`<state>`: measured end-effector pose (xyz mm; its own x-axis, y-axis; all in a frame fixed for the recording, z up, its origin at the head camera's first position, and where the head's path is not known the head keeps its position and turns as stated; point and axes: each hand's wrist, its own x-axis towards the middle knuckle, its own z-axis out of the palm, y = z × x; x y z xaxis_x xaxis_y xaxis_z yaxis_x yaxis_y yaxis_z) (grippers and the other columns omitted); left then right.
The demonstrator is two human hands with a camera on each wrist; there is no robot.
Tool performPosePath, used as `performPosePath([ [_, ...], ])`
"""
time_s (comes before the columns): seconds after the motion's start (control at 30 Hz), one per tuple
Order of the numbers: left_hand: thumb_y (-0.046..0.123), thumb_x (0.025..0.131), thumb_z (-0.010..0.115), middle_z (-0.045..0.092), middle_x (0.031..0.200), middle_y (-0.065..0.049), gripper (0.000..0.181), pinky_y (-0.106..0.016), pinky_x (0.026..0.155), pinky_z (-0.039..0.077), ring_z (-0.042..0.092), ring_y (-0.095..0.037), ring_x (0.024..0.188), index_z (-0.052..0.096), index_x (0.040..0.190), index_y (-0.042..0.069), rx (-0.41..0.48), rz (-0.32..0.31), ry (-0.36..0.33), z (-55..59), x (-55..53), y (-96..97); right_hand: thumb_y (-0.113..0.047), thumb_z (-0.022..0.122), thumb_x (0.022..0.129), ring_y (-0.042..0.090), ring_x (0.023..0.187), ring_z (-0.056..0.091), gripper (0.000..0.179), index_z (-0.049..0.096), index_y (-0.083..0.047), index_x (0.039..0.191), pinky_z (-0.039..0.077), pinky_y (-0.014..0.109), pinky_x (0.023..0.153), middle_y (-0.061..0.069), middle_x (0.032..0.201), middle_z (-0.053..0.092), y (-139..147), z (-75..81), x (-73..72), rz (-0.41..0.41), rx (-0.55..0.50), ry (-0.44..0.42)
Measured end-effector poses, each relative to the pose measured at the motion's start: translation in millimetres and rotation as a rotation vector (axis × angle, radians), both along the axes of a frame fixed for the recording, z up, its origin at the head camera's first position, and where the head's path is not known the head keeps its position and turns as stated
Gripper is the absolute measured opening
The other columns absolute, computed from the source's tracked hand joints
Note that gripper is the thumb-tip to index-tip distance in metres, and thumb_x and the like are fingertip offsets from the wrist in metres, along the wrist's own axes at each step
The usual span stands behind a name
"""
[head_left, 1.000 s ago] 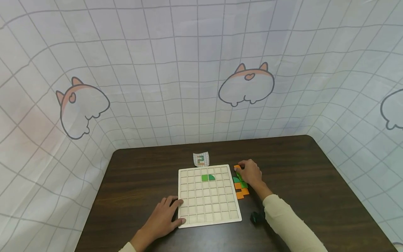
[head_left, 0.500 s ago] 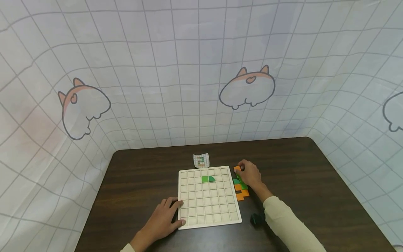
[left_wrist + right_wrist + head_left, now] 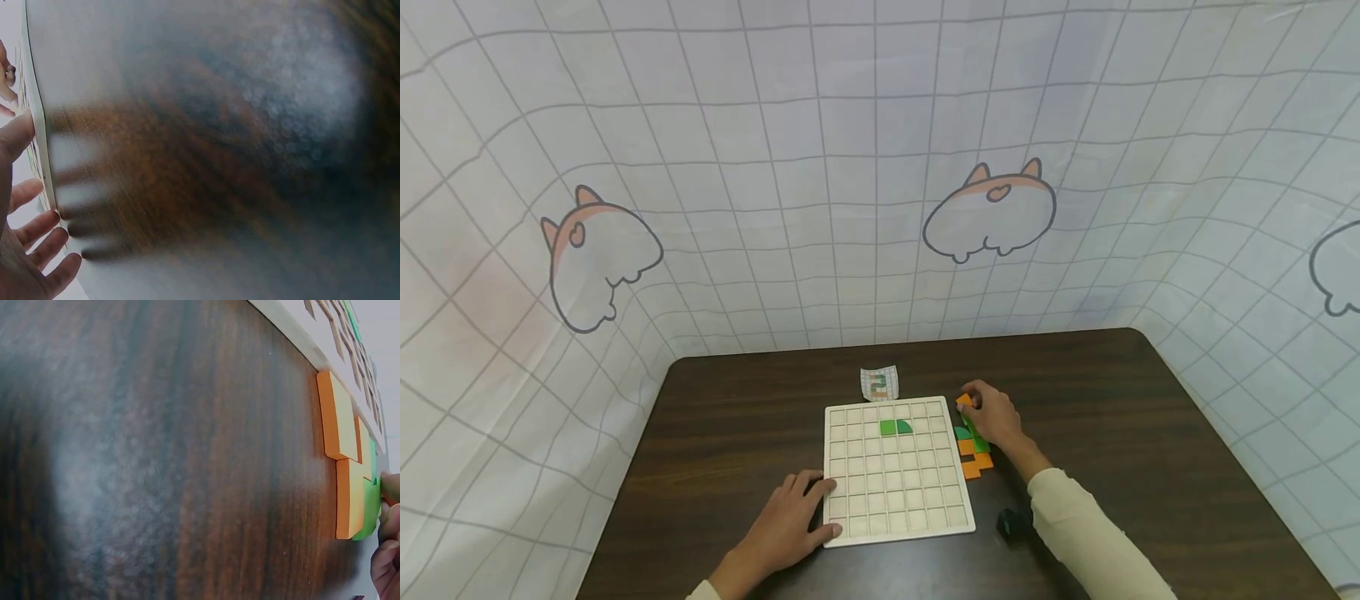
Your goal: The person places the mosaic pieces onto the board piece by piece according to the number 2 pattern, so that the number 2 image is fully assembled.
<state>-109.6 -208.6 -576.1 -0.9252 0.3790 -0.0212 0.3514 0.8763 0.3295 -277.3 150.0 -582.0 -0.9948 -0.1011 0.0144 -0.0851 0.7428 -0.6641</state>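
A cream square grid board (image 3: 897,479) lies on the table, with a light green square tile (image 3: 888,427) and a dark green quarter-round tile (image 3: 904,427) side by side in its upper cells. My left hand (image 3: 782,521) rests at the board's left edge, thumb and a fingertip over the rim; the left wrist view shows the fingers spread along it. Beyond the board's upper right side, my right hand (image 3: 996,414) pinches an orange tile (image 3: 964,401) at the far end of a loose tile group. Light green tiles (image 3: 981,445) lie partly under that hand.
More orange tiles (image 3: 972,470) and a dark green rounded tile (image 3: 962,433) lie along the board's right edge. A small printed pattern card (image 3: 879,383) sits behind the board. A small black object (image 3: 1011,523) stands near the right forearm. Grid-patterned curtain (image 3: 850,208) surrounds the table.
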Motion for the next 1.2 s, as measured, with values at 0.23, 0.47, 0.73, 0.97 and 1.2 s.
performPosePath([
  [0.23, 0.051, 0.091, 0.07, 0.05, 0.141, -0.012, 0.063, -0.055, 0.095, 0.045, 0.051, -0.03, 0.121, 0.054, 0.141, 0.016, 0.01, -0.004, -0.013, -1.0, -0.2, -0.7, -0.021, 0.071, 0.096, 0.019, 0.074, 0.054, 0.036, 0.064, -0.014, 0.131, 0.038, 0.032, 0.061, 0.007, 0.101, 0.067, 2, -4.1, 0.0, 0.034, -0.013, 0.014],
  [0.47, 0.05, 0.091, 0.07, 0.05, 0.141, -0.012, 0.062, -0.055, 0.094, 0.045, 0.052, -0.03, 0.121, 0.055, 0.141, 0.016, 0.016, -0.004, -0.008, 0.1, 1.5, 0.0, -0.022, 0.07, 0.096, 0.019, 0.075, 0.053, 0.035, 0.064, -0.012, 0.129, 0.039, 0.032, 0.062, 0.008, 0.101, 0.066, 2, -3.1, 0.3, 0.05, -0.036, 0.027],
  [0.73, 0.051, 0.091, 0.07, 0.05, 0.141, -0.012, 0.063, -0.055, 0.095, 0.045, 0.052, -0.03, 0.121, 0.054, 0.141, 0.016, 0.016, 0.002, -0.006, 1.0, 1.9, 0.2, -0.017, 0.067, 0.098, 0.018, 0.067, 0.047, 0.032, 0.063, -0.009, 0.129, 0.039, 0.031, 0.061, 0.008, 0.095, 0.059, 2, 1.3, 1.5, 0.134, -0.089, -0.005],
  [0.97, 0.051, 0.091, 0.07, 0.05, 0.141, -0.012, 0.063, -0.056, 0.096, 0.045, 0.051, -0.031, 0.122, 0.054, 0.141, 0.016, 0.025, 0.0, -0.005, 0.2, 1.8, -0.9, -0.019, 0.066, 0.099, 0.022, 0.086, 0.056, 0.027, 0.066, -0.011, 0.124, 0.045, 0.036, 0.072, 0.009, 0.107, 0.063, -1, 2.9, 6.4, 0.226, -0.118, -0.044],
  [1.2, 0.052, 0.091, 0.07, 0.05, 0.141, -0.012, 0.063, -0.054, 0.095, 0.045, 0.052, -0.03, 0.122, 0.055, 0.141, 0.016, 0.006, 0.005, -0.001, -1.0, 0.3, -0.4, -0.02, 0.067, 0.098, 0.026, 0.104, 0.058, 0.029, 0.066, -0.009, 0.125, 0.049, 0.035, 0.074, 0.011, 0.114, 0.065, -6, 9.4, 11.2, 0.262, -0.157, -0.064],
])
